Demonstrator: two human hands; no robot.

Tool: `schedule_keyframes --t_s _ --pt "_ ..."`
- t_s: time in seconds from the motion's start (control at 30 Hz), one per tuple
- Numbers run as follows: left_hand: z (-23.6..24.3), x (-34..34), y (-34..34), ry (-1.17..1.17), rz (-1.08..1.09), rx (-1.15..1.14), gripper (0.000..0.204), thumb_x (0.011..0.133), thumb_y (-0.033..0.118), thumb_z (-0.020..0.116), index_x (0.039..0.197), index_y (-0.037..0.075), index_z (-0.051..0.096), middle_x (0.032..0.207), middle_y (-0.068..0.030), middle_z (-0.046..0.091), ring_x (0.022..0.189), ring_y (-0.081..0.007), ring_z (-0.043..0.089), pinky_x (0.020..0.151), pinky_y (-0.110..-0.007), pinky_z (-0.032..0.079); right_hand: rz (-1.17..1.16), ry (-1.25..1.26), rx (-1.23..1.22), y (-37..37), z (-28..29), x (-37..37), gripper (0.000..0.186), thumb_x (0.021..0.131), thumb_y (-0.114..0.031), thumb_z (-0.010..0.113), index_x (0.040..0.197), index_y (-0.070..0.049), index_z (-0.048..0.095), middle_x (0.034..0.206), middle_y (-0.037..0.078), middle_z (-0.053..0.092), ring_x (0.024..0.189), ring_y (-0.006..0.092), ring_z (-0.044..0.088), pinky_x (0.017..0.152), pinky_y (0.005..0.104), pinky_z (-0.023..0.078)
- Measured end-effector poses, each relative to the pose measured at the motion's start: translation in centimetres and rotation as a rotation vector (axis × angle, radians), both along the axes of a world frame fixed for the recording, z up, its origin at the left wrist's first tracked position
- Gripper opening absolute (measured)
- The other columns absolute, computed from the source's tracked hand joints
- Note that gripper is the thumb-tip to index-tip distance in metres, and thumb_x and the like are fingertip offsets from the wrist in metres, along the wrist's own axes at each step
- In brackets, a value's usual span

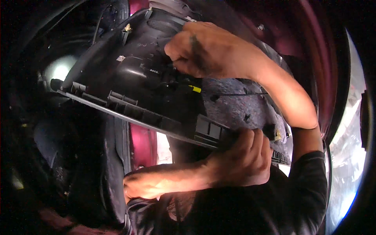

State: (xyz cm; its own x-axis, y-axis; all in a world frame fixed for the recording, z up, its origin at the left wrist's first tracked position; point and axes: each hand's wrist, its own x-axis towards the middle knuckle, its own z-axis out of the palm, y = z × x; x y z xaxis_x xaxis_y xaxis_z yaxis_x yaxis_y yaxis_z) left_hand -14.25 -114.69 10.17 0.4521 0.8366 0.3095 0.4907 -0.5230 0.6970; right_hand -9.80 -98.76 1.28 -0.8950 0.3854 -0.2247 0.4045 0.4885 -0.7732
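The large black moulded plastic panel (pixel 98 76) spans the space in front of you, its long ribbed lower edge (pixel 152 119) slanting down from left to right toward your body. Expect it to feel light for its breadth and fairly stiff, with some flex along the thinner stretches. The smooth faces could slip under your fingers, while the thin upright ribs and the small pale clip (pixel 127 28) on its upper left part look likely to snap if squeezed or knocked. The thick moulded edge seems the soundest hold; the mottled grey fibrous pad (pixel 239 102) on its right part looks soft and poor for gripping. Mind the thin black cable (pixel 235 94) with its bright yellow end piece (pixel 194 89), which could snag.

Your left hand (pixel 243 158) closes over the lower edge near its right end, fingers folded tightly side by side; the thumb's full position is hidden. Your right hand (pixel 197 49) is over the panel's upper middle, above the yellow piece, with its fingers bent inward. Their tips are lost in shadow, so you cannot tell whether they pinch anything.
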Motion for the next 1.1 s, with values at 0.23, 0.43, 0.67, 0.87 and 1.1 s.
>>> schedule_keyframes --t_s 0.23,0.43,0.67,0.87,1.1 --pt "-0.8 0.1 -0.2 -0.075 -0.002 -0.08 0.03 0.078 0.017 0.064 0.054 0.013 0.046 0.059 -0.0003 0.034 0.056 -0.0173 0.039 0.052 -0.034 0.027 -0.187 0.008 -0.237 -1.3 -1.8 1.2 0.008 0.082 -0.006 0.067 0.083 -0.002 0.06 0.076 0.011 0.063 0.073 0.0267 0.062 0.066 0.0354 0.047" --pt "-0.8 -0.2 -0.1 0.003 -0.005 -0.015 0.029 0.079 0.018 0.064 0.057 0.011 0.046 0.061 -0.0014 0.036 0.057 -0.0184 0.041 0.053 -0.034 0.03 -0.223 0.164 -0.097 -2.5 -2.4 1.7 0.007 0.085 -0.005 0.066 0.089 0.0 0.064 0.077 0.018 0.065 0.072 0.0273 0.067 0.063 0.0389 0.049" --pt "-1.0 -0.4 -0.1 -0.006 -0.034 -0.035 0.027 0.081 0.018 0.063 0.06 0.009 0.048 0.062 -0.0026 0.04 0.057 -0.0184 0.043 0.052 -0.034 0.031 -0.162 0.218 -0.07 -1.9 -2.8 3.6 0.018 0.087 -0.005 0.065 0.103 0.0 0.07 0.086 0.019 0.069 0.076 0.0327 0.067 0.067 0.0405 0.051" --pt "-0.9 -0.6 -0.3 0.019 -0.029 -0.027 0.026 0.082 0.019 0.063 0.061 0.011 0.048 0.062 -0.0017 0.041 0.056 -0.0166 0.042 0.049 -0.032 0.029 -0.308 0.071 -0.306 -2.6 -0.9 5.7 0.026 0.085 -0.002 0.065 0.111 -0.001 0.07 0.089 0.019 0.071 0.078 0.0239 0.069 0.07 0.0348 0.052" --pt "-1.4 -0.7 -0.1 0.034 -0.004 0.017 0.026 0.081 0.017 0.062 0.061 0.012 0.046 0.063 -0.0017 0.047 0.055 -0.015 0.044 0.05 -0.03 0.03 -0.26 -0.059 -0.383 -3.0 0.0 5.9 0.033 0.084 0.003 0.059 0.116 -0.001 0.067 0.088 0.019 0.071 0.069 0.0227 0.064 0.065 0.0349 0.049"
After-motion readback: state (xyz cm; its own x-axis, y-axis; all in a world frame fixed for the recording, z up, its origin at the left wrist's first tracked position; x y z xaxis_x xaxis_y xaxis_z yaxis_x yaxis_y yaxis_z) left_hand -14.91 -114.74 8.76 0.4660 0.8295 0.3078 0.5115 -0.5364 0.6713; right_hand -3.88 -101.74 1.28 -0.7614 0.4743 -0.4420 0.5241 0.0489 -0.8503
